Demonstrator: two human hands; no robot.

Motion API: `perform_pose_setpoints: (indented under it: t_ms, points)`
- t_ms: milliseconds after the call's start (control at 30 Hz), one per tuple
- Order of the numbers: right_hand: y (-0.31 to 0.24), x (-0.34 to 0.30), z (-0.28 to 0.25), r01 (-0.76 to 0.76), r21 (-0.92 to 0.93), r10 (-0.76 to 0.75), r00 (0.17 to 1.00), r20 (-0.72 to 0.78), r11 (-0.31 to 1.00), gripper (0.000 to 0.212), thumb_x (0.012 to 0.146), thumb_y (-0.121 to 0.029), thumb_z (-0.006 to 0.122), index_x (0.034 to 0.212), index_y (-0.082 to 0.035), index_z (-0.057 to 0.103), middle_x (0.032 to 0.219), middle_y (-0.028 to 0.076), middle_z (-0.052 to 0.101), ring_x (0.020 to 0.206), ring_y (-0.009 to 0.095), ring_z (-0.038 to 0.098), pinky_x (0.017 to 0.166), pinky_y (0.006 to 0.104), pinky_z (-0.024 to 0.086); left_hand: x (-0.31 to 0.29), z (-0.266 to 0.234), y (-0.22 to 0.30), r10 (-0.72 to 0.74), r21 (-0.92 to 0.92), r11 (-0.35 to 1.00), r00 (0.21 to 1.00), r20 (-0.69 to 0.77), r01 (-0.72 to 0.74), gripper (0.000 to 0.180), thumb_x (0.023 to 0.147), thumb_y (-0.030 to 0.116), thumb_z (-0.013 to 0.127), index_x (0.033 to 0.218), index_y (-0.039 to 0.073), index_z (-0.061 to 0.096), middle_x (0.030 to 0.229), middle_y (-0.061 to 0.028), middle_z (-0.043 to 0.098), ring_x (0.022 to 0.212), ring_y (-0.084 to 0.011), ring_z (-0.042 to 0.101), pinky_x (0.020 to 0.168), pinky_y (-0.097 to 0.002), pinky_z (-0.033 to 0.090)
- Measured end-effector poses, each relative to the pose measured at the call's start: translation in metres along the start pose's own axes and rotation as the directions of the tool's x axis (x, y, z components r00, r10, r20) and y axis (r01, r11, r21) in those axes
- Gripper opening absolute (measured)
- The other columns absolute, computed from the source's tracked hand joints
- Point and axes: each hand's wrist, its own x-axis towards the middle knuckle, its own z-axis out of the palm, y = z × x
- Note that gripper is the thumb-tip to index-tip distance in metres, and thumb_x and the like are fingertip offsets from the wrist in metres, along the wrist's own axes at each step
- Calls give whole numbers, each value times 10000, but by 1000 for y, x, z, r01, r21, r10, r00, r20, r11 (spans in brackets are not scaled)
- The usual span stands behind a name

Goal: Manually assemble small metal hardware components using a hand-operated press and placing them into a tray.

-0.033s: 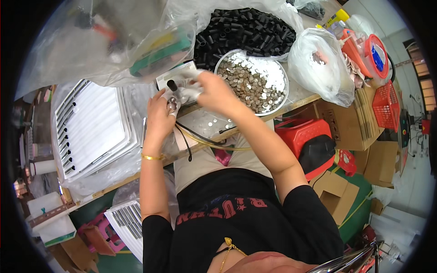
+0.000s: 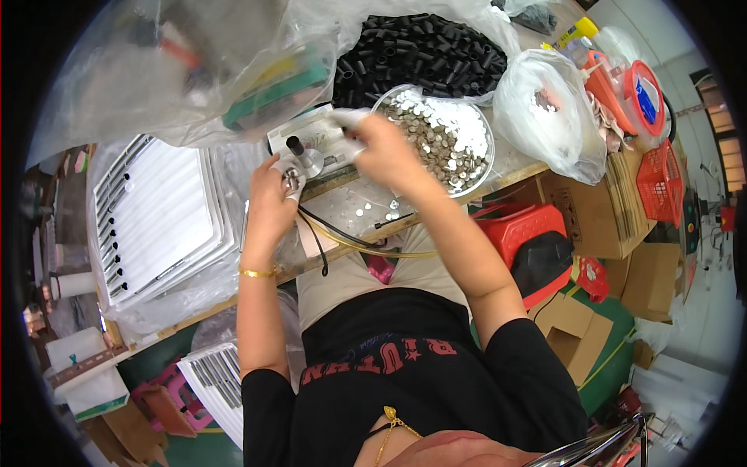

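A short black tube (image 2: pixel 295 145) stands upright on a round metal fixture (image 2: pixel 310 163) at the bench's front edge. Just left of it is my left hand (image 2: pixel 269 194), its fingers curled around small silvery round pieces (image 2: pixel 291 179). To the right of the fixture, my right hand (image 2: pixel 385 154) is raised by the bowl's left side. Motion smears its fingertips, so what they hold, if anything, cannot be made out. A round metal bowl (image 2: pixel 491 159) contains small discs (image 2: pixel 420 140), some silvery-brown and some white. Behind it lies a heap of black tubes (image 2: pixel 420 58) in clear plastic.
Stacked white trays (image 2: pixel 159 218) with black-tipped rods lie at left. Black and yellow hoses (image 2: pixel 350 243) cross the front edge near loose discs. A plastic bag (image 2: pixel 545 109) and red basket (image 2: pixel 660 183) are at right. Clear sheeting (image 2: pixel 187 70) hangs at upper left.
My right hand has moved right, away from the fixture, uncovering its metal base. A small silvery piece now shows on the bench below that hand. My left hand stays nearly in place.
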Motion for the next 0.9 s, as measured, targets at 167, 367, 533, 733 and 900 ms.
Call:
perform_pose_setpoints:
  t_ms: [167, 367, 533, 733, 900]
  points:
    - [72, -14, -115, -13, -618, 3, 1000, -18, 786, 283, 781, -135, 703, 1064, -134, 695, 823, 129, 609, 794, 303, 587, 725, 380, 464, -7, -22, 6, -314, -33, 949, 948, -44, 313, 236, 827, 147, 668, 985, -14, 599, 758, -192, 647, 653, -319, 615, 602, -367, 459]
    - [102, -16, -121, 156, -752, -75, 987, 141, 640, 285, 739, -78, 682, 1015, -146, 706, 848, 104, 590, 835, 301, 582, 748, 394, 476, 7, -2, 0, -69, 217, 974, 998, 13, 64, 157, 797, 93, 650, 895, -20, 602, 779, -181, 604, 727, -367, 557, 638, -410, 437]
    - [95, -18, -116, 231, -748, -212, 970, 123, 623, 318, 682, 4, 610, 958, -130, 696, 930, 73, 626, 902, 274, 600, 748, 384, 495, 7, 8, -10, 159, 274, 947, 985, 62, -170, 119, 664, 18, 624, 775, -13, 597, 860, -184, 611, 970, -360, 543, 854, -465, 401]
    - [81, -21, -103, 165, -537, -245, 966, -79, 827, 151, 744, -65, 671, 882, -123, 686, 822, 58, 650, 784, 264, 627, 679, 363, 492, 11, 12, -5, 137, 312, 936, 985, 106, -164, 153, 670, 14, 632, 822, 10, 646, 942, -183, 637, 1072, -341, 529, 952, -486, 361]
    - [45, 0, -78, 214, -584, -340, 934, -113, 783, 118, 785, -100, 704, 902, -88, 705, 761, 75, 670, 668, 208, 628, 622, 304, 480, 6, 15, 11, 163, 332, 924, 981, 101, -188, 159, 664, 2, 626, 818, 29, 652, 939, -176, 637, 1077, -330, 530, 944, -481, 369]
